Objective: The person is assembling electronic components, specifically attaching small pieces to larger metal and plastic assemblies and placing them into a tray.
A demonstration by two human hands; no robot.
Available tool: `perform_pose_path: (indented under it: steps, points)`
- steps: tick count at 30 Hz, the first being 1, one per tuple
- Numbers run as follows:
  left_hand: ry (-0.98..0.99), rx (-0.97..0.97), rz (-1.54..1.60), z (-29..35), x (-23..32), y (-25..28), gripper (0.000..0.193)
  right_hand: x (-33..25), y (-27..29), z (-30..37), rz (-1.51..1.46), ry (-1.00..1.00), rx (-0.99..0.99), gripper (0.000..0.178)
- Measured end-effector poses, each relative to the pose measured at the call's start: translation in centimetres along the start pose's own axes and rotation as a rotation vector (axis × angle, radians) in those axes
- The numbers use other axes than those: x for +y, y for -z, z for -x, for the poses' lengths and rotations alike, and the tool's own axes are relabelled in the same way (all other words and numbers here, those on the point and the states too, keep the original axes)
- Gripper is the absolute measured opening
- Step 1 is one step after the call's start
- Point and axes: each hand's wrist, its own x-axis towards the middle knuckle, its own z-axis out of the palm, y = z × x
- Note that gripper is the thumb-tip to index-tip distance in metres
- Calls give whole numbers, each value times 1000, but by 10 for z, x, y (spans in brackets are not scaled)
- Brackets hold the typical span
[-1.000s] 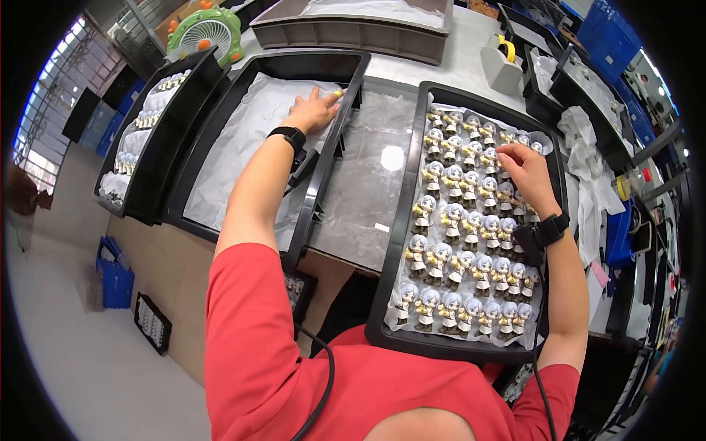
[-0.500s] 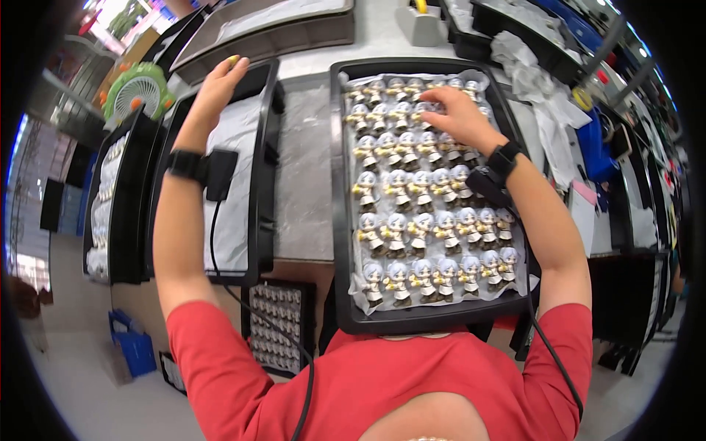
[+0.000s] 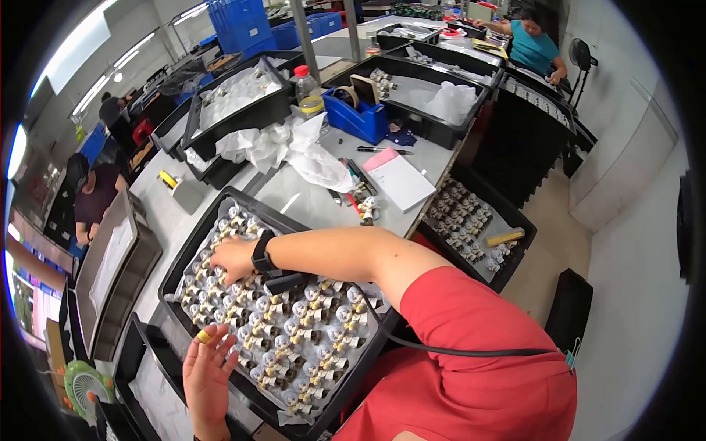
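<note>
A black tray [image 3: 187,248] lined with white sheet holds rows of small figurines [image 3: 299,309] with pale hair, white clothes and dark bases. My right hand [image 3: 234,257] reaches down into the rows near the tray's far left side. Its fingers bend round a figurine, mostly hidden beneath them. A dark wristband with a small black box sits on that wrist. By the tray's near left edge is my left hand [image 3: 208,378], raised, fingers loosely apart, nothing in its palm. One of its fingertips wears a yellow cover [image 3: 204,336].
Beyond the tray lie crumpled white sheets [image 3: 290,151], a notepad [image 3: 401,180], pens, a loose figurine [image 3: 368,211] and a blue tape dispenser [image 3: 360,121]. A lower tray of figurines [image 3: 460,217] stands at right, a grey-brown bin [image 3: 132,253] at left. Other people work farther off.
The view has swung to the right. My left hand has come from over the left-hand lined tray to beside the figurine tray. My right hand stays among the figurines.
</note>
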Motion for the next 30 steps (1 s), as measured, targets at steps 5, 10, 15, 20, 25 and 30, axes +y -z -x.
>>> perform_pose_path:
  steps: [5, 10, 15, 20, 25, 30]
  points:
    - [57, 32, 8, -14, -23, 11, 31, 3, -3, -1, -79, 18, 92, 51]
    - [58, 95, 10, -9, -28, 23, 32, -11, -5, -11, -161, 63, 165, 46]
    - [-21, 110, 88, -19, -30, 26, 41, -43, 34, 9, -571, 160, 244, 44]
    - [-167, 53, 407, -17, -23, 31, 37, -114, 67, 32, -778, 168, -158, 41]
    - [-188, 78, 454, -9, -30, 47, 36, -135, 43, 39, -747, 217, -106, 41]
    - [-168, 19, 518, -18, -36, 48, 34, -123, 37, 45, -595, 264, -163, 69]
